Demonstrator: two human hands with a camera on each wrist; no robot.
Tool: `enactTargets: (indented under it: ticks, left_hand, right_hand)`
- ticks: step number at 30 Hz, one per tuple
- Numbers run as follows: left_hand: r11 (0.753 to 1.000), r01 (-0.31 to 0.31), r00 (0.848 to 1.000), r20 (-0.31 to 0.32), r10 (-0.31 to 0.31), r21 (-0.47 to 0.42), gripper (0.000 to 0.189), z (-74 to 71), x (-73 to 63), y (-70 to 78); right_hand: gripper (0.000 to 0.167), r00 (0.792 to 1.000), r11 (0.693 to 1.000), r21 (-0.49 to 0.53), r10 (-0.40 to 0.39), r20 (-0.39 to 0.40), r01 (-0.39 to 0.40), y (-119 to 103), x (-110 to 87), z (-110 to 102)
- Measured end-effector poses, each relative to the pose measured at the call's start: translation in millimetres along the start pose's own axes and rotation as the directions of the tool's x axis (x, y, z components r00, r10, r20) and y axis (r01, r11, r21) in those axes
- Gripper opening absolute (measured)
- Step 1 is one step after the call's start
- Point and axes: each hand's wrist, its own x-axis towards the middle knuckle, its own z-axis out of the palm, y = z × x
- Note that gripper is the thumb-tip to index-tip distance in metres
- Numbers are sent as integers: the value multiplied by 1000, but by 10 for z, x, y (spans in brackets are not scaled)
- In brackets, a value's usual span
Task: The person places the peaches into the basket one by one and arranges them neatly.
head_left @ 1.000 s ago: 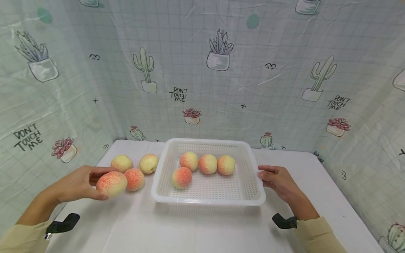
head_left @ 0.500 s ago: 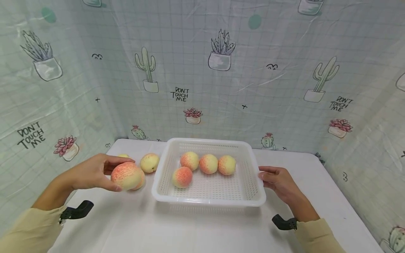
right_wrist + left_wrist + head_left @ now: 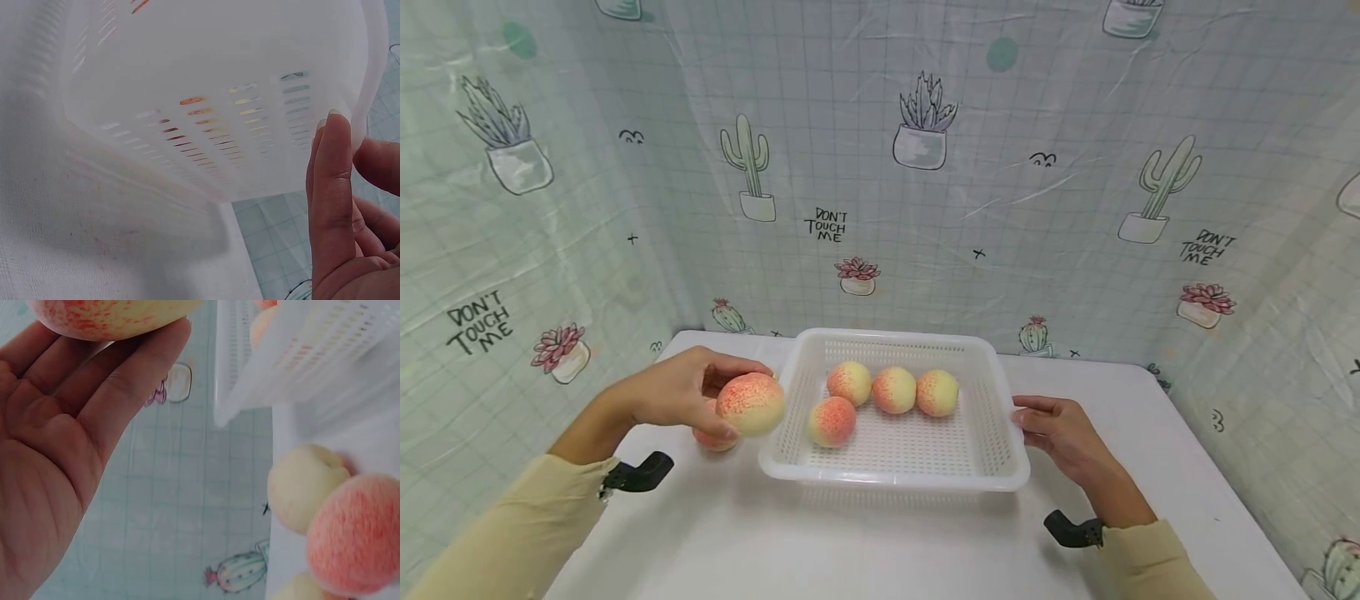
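Note:
My left hand [image 3: 681, 390] holds a red-and-yellow peach [image 3: 751, 406] in the air, close to the left rim of a white perforated plastic basket [image 3: 895, 479]. In the left wrist view the held peach [image 3: 115, 315] lies against the fingertips, its top cut off by the frame. My right hand [image 3: 1063, 433] pinches the basket's right rim; the right wrist view shows straight fingers [image 3: 331, 187] against the outer wall and the thumb across the rim. Inside the basket, several peaches lie toward the back and left, one of them a redder peach [image 3: 831, 422].
On the white table left of the basket, a reddish peach [image 3: 713, 437] is partly covered by my left hand. The left wrist view shows a paler peach [image 3: 306, 487] near it. A patterned curtain [image 3: 880, 192] encloses the back and sides.
My left hand has carried the peach rightward and slightly up, from over the loose peaches to the basket's left edge. The right hand and the basket have stayed in place.

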Motion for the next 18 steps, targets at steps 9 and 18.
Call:
enactTargets:
  ticks: [9, 18]
  left_hand:
    - [998, -1, 996, 92, 7, -60, 72, 164, 411, 194]
    - [995, -85, 983, 160, 91, -48, 70, 345, 873, 297]
  right_hand:
    - [57, 1000, 1000, 5, -1, -14, 2, 5, -10, 14]
    - [57, 1000, 1000, 31, -6, 0, 6, 45, 19, 0]
